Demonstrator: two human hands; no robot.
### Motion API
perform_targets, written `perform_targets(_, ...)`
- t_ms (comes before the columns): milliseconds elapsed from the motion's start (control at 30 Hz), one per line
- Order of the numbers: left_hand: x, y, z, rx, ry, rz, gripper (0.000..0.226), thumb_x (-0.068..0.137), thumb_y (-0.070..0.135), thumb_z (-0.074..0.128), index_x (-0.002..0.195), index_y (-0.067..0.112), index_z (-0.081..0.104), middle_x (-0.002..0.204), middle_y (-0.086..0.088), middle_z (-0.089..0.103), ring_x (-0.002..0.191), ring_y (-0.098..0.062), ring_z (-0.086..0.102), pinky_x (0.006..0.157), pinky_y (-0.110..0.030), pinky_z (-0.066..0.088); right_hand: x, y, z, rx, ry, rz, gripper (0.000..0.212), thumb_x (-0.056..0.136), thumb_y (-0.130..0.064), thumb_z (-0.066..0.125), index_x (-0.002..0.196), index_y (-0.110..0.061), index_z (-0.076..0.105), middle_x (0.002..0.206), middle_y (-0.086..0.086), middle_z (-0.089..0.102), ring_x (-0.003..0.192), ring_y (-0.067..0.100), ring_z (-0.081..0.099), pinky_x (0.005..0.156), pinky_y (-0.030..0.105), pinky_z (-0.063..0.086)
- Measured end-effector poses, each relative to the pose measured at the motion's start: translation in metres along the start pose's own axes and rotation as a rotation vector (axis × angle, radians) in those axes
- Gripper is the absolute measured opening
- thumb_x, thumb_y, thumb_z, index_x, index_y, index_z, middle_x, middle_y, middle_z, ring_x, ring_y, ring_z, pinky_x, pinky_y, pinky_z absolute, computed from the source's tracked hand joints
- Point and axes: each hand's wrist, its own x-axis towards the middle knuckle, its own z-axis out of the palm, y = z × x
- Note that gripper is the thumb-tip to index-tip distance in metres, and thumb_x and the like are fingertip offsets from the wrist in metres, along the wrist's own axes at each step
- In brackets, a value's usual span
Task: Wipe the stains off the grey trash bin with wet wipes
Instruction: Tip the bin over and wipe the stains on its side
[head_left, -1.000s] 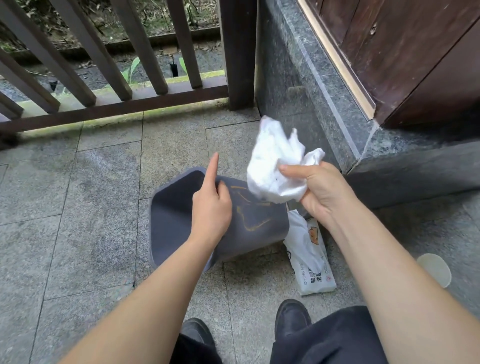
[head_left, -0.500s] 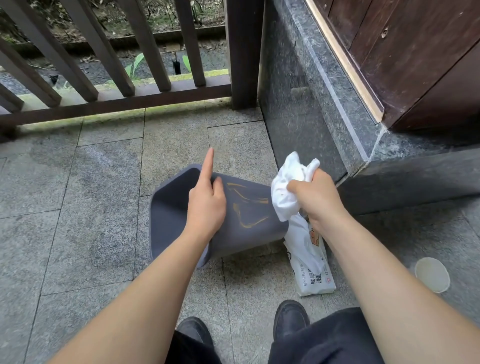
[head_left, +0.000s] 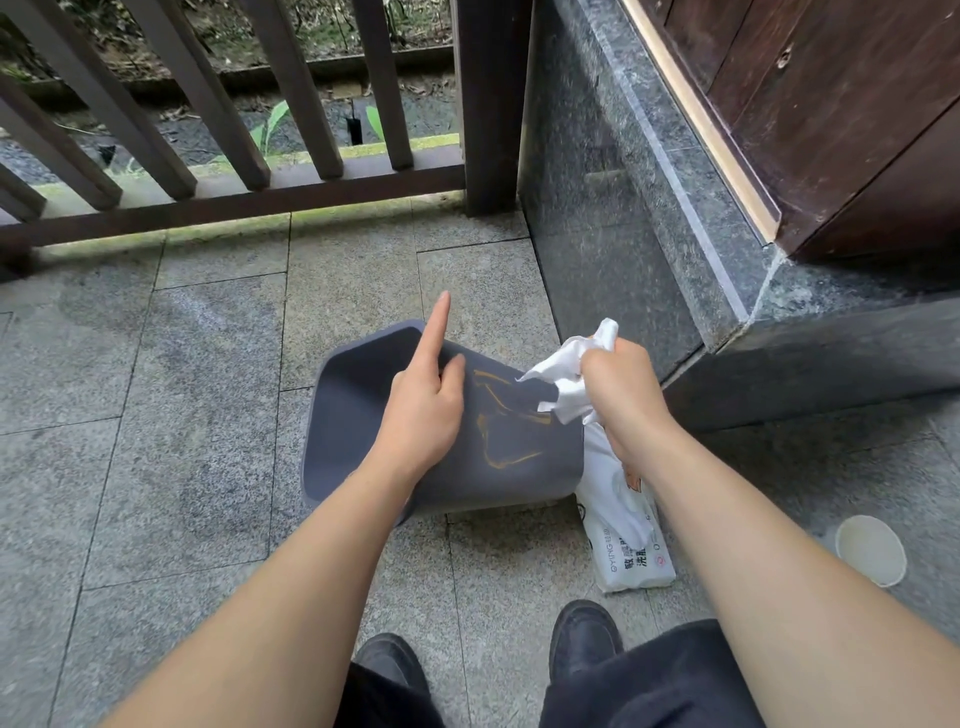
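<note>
The smooth grey bin (head_left: 498, 441), streaked orange, lies tipped on speckled stone tiles (head_left: 182, 389), left hand (head_left: 423, 410) gripping its side, right hand (head_left: 621, 395) clutching a crumpled white wipe (head_left: 563, 371)

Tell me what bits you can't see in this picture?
- Head view: the grey bin underside lies against the floor.
- Bin side near the rim: covered by the left hand.
- Wipes pack: top hidden by the right hand and wet wipe.
- Pack print: too small to read fully.
</note>
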Motion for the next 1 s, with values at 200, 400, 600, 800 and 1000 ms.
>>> perform_targets(200,0.001,0.001,0.001,-0.008,-0.007,0.006,0.066,0.101,0.027,0.046,0.147,0.065,0.018,0.059,0.016,0.043,0.056,-0.005,0.041,0.057,-0.015,0.038,0.002,-0.008,-0.001,0.583,-0.443,0.347,0.063,0.088,-0.054,0.032,0.102,-0.001,0.063,0.077,0.022,0.071,0.089,0.043,0.065,0.063,0.036,0.051)
perform_targets(400,0.0,0.002,0.004,-0.02,-0.017,0.016,0.067,0.1,0.027,0.048,0.144,0.068,0.02,0.057,0.014,0.041,0.054,-0.005,0.04,0.055,-0.014,0.039,0.001,-0.011,-0.011,0.754,-0.606,0.429,0.056,0.083,-0.033,0.03,0.106,0.004,0.065,0.101,0.024,0.062,0.083,0.036,0.062,0.077,0.032,0.032)
perform_targets(600,0.001,0.0,0.003,-0.017,0.026,-0.032,0.066,0.099,0.03,0.05,0.142,0.071,0.021,0.059,0.013,0.044,0.059,-0.004,0.046,0.057,-0.014,0.039,0.002,-0.015,-0.017,0.954,-0.591,0.395,0.068,0.08,-0.029,0.037,0.139,0.005,0.039,0.11,0.014,0.035,0.096,0.029,0.027,0.073,0.037,0.024)
perform_targets(800,0.001,0.002,0.002,0.002,0.03,-0.053,0.064,0.099,0.032,0.049,0.143,0.069,0.02,0.059,0.015,0.047,0.063,-0.004,0.048,0.058,-0.016,0.04,-0.004,-0.016,-0.008,0.531,-0.608,0.171,0.016,0.095,-0.008,0.046,0.104,0.004,0.053,0.085,0.023,0.061,0.068,0.025,0.056,0.061,0.03,0.036)
perform_targets(1000,0.0,0.006,0.002,-0.001,0.012,-0.067,0.061,0.1,0.037,0.046,0.144,0.069,0.019,0.059,0.018,0.048,0.065,-0.003,0.049,0.059,-0.015,0.039,0.003,0.01,0.006,-0.056,-0.074,-0.052,0.02,0.088,-0.026,0.066,0.1,-0.01,0.07,0.098,0.01,0.072,0.094,0.027,0.068,0.081,0.039,0.053)
